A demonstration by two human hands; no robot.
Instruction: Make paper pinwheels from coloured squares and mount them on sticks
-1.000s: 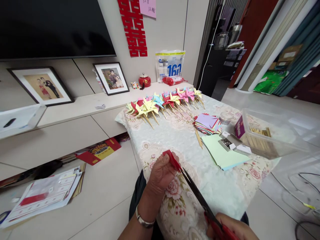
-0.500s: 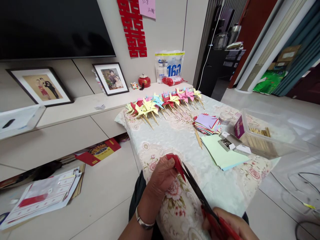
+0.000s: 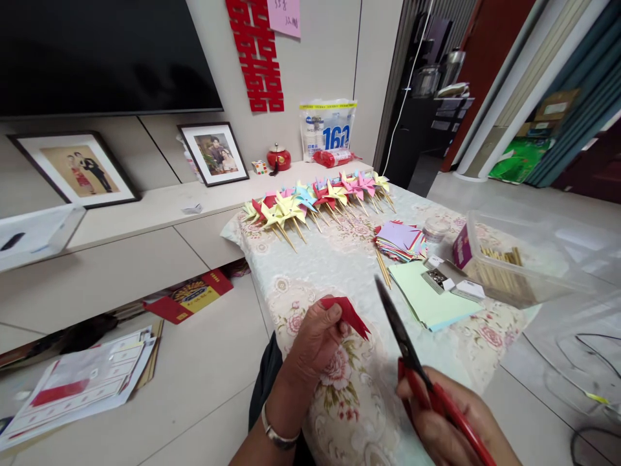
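The counter [image 3: 339, 272], spread with a pale flowered cloth, runs away from the fingers of both hands. A clear plastic box [image 3: 557, 285] with wooden sticks in it stands well off to the right of the fingers, at the far right of the counter. A row of paper pinwheels [image 3: 315, 197] on sticks lies far beyond the fingers, along the counter's far end. Light green sheets [image 3: 431, 301] lie just past the right fingers, and a stack of coloured paper squares [image 3: 400, 238] sits beyond those.

The left hand [image 3: 313, 343] rests over the near edge of the counter, a bracelet on its wrist, its fingers pinched shut on a folded red paper [image 3: 349, 312] that sticks out to the right of them. The right hand [image 3: 446, 421] is low at the near edge, its fingers wrapped around the red handles of the scissors [image 3: 402, 336]. The dark blades lie together and point up and away. The blades stand just right of the red paper and do not touch it.
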